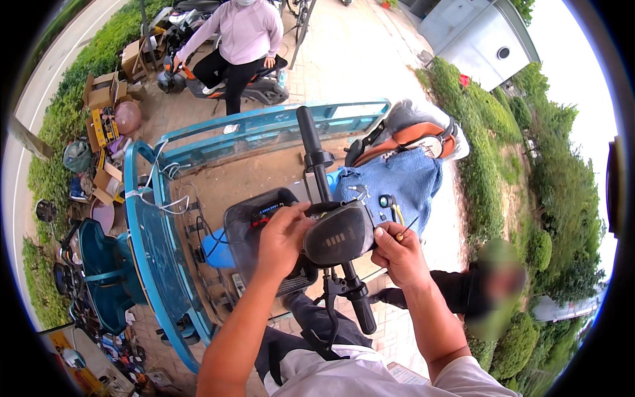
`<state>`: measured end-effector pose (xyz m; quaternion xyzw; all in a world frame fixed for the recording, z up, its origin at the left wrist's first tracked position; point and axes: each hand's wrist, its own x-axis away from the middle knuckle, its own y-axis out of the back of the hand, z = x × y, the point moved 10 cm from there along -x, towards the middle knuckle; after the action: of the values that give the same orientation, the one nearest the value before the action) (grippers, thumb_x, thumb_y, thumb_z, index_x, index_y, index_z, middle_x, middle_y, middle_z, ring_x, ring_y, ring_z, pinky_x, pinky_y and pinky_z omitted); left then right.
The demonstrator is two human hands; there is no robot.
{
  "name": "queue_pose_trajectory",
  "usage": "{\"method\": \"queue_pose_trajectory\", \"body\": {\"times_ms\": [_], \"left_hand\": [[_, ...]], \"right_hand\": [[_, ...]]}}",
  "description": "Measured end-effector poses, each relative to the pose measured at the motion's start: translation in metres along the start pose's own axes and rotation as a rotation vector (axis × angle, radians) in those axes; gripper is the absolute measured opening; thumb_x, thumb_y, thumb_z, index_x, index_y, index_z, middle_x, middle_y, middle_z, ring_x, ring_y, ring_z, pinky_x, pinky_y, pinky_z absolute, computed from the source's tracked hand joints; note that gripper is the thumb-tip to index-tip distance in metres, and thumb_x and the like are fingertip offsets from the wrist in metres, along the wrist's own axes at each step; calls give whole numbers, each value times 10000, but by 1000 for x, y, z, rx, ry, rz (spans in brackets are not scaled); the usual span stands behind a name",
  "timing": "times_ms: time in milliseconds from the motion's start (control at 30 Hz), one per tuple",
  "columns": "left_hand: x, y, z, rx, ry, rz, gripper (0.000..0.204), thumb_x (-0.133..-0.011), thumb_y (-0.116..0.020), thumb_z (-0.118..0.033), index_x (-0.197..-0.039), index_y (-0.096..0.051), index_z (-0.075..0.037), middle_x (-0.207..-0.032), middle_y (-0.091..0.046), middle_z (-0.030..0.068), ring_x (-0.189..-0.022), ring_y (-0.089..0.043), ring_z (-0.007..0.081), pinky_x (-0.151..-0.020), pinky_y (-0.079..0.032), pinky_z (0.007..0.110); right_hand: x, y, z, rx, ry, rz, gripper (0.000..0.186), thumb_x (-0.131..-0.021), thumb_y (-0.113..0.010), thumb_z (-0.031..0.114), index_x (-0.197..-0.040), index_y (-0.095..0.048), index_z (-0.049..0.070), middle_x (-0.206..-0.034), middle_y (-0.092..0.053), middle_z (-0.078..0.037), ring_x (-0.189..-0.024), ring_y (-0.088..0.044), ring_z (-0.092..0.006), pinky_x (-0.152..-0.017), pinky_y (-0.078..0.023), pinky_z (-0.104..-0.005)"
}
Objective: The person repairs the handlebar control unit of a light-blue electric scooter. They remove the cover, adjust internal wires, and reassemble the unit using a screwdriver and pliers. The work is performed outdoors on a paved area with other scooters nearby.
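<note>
A handlebar with a dark, rounded housing [338, 235] at its middle stands in front of me, black grips [309, 129] at its ends. My left hand [283, 239] is closed against the housing's left edge, fingers bent; the fingertips are partly hidden. At its right edge my right hand [398, 257] pinches what looks like a small screwdriver [409, 225], its thin dark shaft pointing up and away. A blue cloth [417, 177] lies just beyond, bearing yellow-handled pliers [397, 210], a black roll of tape [385, 200] and keys [359, 190].
Under my left hand sits a black mesh basket [246, 221] with cables. Behind is a blue metal cargo bed [142, 218]. A person in pink [246, 30] sits on a scooter at the far side; another in dark clothes [451, 288] is at right. Cardboard boxes [102, 90] lie far left.
</note>
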<state>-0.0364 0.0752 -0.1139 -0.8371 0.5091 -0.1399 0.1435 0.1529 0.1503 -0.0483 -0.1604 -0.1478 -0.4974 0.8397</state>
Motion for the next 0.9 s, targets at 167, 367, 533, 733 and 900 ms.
{"method": "queue_pose_trajectory", "body": {"times_ms": [167,367,533,733,900], "left_hand": [[20,-1,-14,-256,-189,78,277,-919,-561,44,-1183,-630,1,-1117,-668,129,-1052,-642,247,-905,-489,334],[27,0,-17,-613,-466,98,388,-873,-552,80,-1225,-631,-61,-1079,-646,134,-924,-616,336,-866,-488,371],[35,15,15,-241,-237,-18,364,-948,-527,49,-1301,-548,-36,-1184,-626,112,-1008,-657,245,-889,-505,333],[23,47,24,387,-11,-172,511,-995,-542,-126,-1459,-364,-10,-1475,-432,171,-1307,-489,284,-1121,-357,412],[37,14,-30,61,-136,82,691,-895,-690,-148,-1477,-356,15,-1455,-465,131,-1336,-447,238,-1112,-324,360]], "right_hand": [[1,0,4,57,-20,-30,149,-972,-626,132,-930,-609,-9,-650,-412,55,-518,-328,-41,-476,-295,-227],[3,-7,6,151,-70,-36,144,-968,-628,121,-912,-608,-11,-665,-444,44,-514,-346,-39,-465,-301,-222],[2,-10,11,181,-100,-28,160,-965,-632,127,-900,-607,-16,-661,-432,46,-510,-340,-46,-462,-293,-223],[7,-18,13,320,-125,202,192,-960,-643,140,-933,-645,-50,-655,-507,27,-535,-425,-66,-471,-324,-249],[13,-83,64,1002,298,686,123,-915,-673,136,-917,-673,12,-656,-601,-82,-557,-548,-209,-537,-422,-339]]}}
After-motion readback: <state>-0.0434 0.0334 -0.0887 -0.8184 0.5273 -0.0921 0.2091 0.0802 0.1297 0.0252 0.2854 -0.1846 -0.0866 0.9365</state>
